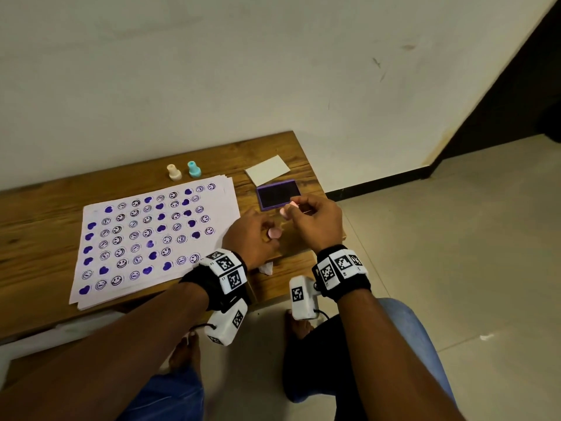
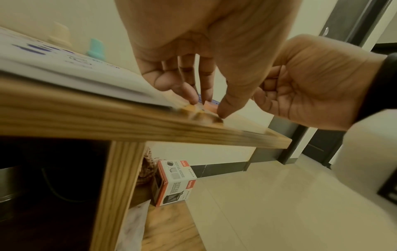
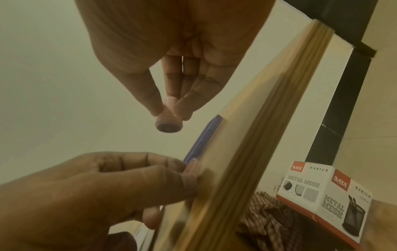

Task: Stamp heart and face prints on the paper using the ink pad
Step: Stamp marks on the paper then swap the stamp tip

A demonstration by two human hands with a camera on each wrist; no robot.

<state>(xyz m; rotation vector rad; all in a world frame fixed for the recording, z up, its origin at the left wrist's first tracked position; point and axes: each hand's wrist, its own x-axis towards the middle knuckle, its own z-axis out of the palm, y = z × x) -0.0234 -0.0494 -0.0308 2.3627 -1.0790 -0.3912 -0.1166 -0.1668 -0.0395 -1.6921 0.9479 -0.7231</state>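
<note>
Pinching a pink stamp between thumb and fingertips, the right hand hovers above the near edge of the purple ink pad, the stamp's round, ink-stained face turned downward and clear of the pad. At 9 o'clock from it, the left hand rests low on the wooden table, its fingers curled round a second pink stamp that touches the tabletop just beside the right edge of the paper. Both wrists carry black bands with white marker blocks.

The paper, top sheet of a thin stack, lies at 9 o'clock from the hands and bears rows of purple hearts and outlined smiling faces across most of its surface; a bare strip shows along its lower right. The ink pad lies open, dark inking surface upward, at 12 o'clock from the hands. A white card lies just beyond it at 12 o'clock, touching or nearly touching the pad. A cream stamp and a teal stamp stand upright side by side at 12 o'clock from the paper, near the wall.

The table's right edge runs close to the ink pad and the right hand; bare wood shows left of the paper. Under the table, a boxed metal mesh holder stands on the lower shelf.
</note>
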